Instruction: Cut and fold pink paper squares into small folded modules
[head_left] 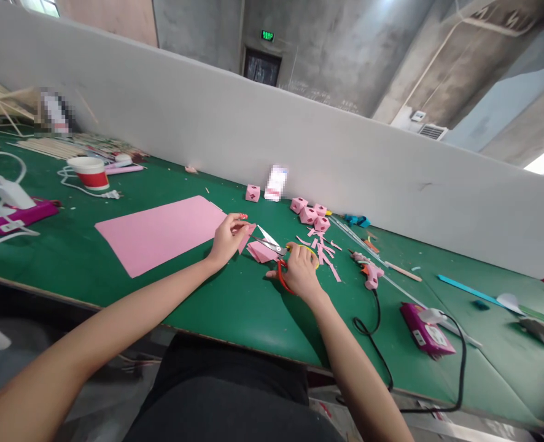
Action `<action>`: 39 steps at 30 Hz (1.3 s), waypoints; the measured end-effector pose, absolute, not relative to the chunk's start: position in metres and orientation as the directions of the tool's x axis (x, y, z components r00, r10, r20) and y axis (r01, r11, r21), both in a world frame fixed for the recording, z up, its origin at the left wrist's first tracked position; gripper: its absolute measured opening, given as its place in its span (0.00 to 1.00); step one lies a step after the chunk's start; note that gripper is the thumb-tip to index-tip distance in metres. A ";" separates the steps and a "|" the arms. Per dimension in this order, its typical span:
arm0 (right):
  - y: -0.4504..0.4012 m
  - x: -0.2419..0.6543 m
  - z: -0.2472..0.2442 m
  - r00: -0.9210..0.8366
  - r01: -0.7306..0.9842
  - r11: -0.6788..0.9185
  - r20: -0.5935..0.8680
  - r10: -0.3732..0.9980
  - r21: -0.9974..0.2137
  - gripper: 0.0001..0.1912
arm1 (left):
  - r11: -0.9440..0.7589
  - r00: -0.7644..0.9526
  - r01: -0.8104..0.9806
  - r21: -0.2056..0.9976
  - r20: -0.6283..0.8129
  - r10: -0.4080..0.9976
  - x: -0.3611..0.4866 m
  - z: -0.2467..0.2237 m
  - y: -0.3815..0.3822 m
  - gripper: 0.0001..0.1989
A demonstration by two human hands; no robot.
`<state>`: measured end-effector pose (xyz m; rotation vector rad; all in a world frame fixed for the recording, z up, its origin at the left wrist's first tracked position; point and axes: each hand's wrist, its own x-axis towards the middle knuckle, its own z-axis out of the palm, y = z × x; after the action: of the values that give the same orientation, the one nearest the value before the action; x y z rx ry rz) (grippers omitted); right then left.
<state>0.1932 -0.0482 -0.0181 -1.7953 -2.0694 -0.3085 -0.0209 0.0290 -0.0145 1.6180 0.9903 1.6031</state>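
My left hand (228, 239) pinches a small pink paper piece (245, 238) over the green table. In my right hand (301, 270) are scissors (279, 250) with red and yellow handles, their blades apart and pointing at that piece. Under the blades lie more pink paper pieces (259, 252). A large pink sheet (161, 233) lies flat to the left, its right end near my left hand. Thin pink paper strips (326, 252) are scattered just beyond my right hand, close to several folded pink paper boxes (307, 215).
Right of my hand lie a pink glue gun (372, 275) with a black cord and a purple power strip (426, 330). A paper cup (88, 173) and another power strip (18, 216) stand left. A grey partition (207, 116) borders the green table (235, 319) behind.
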 end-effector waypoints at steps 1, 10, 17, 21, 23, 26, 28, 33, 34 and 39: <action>-0.047 0.193 -0.017 -0.083 0.984 0.140 0.419 0.904 -0.107 0.36 | -0.512 -0.029 0.081 0.855 0.515 0.857 -0.021 -0.014 0.028 0.12; -0.046 0.191 -0.005 -0.023 0.982 0.105 0.456 0.890 -0.156 0.23 | -0.565 0.079 0.104 0.819 0.559 0.825 -0.017 -0.006 0.013 0.10; -0.043 0.195 -0.004 -0.044 0.971 0.155 0.507 0.861 -0.180 0.22 | -0.536 0.117 0.086 0.840 0.525 0.843 -0.017 -0.009 0.016 0.10; -0.040 0.199 -0.003 -0.065 0.972 0.180 0.561 0.825 -0.153 0.21 | -0.468 0.094 0.022 0.883 0.464 0.881 -0.016 -0.013 0.019 0.17; -0.038 0.201 -0.004 -0.072 0.975 0.182 0.590 0.804 -0.128 0.22 | -0.417 0.085 -0.037 0.908 0.419 0.904 -0.016 -0.012 0.021 0.20; -0.034 0.204 -0.006 -0.097 0.978 0.191 0.635 0.766 -0.081 0.21 | -0.311 0.093 -0.141 0.940 0.326 0.941 -0.016 -0.011 0.021 0.25; -0.033 0.206 -0.007 -0.119 0.978 0.202 0.662 0.740 -0.050 0.20 | -0.249 0.100 -0.199 0.948 0.273 0.957 -0.017 -0.009 0.021 0.28; -0.030 0.210 -0.008 -0.156 0.971 0.240 0.709 0.688 -0.019 0.20 | -0.147 0.140 -0.302 0.942 0.196 0.971 -0.017 -0.006 0.020 0.30; -0.030 0.211 -0.008 -0.160 0.970 0.244 0.712 0.684 -0.017 0.20 | -0.124 0.148 -0.320 0.939 0.179 0.973 -0.017 -0.005 0.020 0.30; -0.029 0.213 -0.007 -0.170 0.968 0.249 0.718 0.675 -0.006 0.20 | -0.014 0.171 -0.364 0.931 0.081 0.982 -0.016 0.001 0.015 0.31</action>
<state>0.2125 -0.0293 -0.0067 -1.4927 -1.9210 -0.6254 -0.0160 0.0154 0.0013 1.0489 0.7812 1.2611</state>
